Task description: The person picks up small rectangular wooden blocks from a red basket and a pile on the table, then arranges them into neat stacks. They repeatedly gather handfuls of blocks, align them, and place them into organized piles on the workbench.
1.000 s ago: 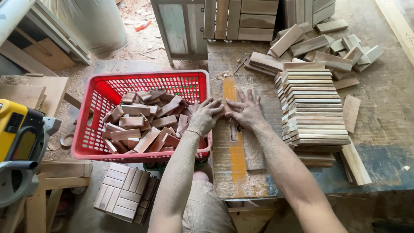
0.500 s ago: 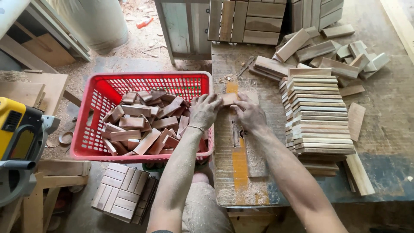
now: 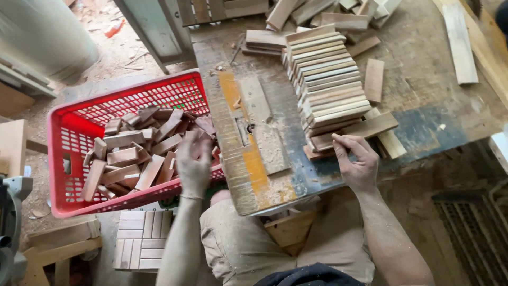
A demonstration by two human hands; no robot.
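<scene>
Dusty floor (image 3: 106, 47) w/ sawdust; worn workbench (image 3: 423, 90), blue-stained; daylight from above.
</scene>
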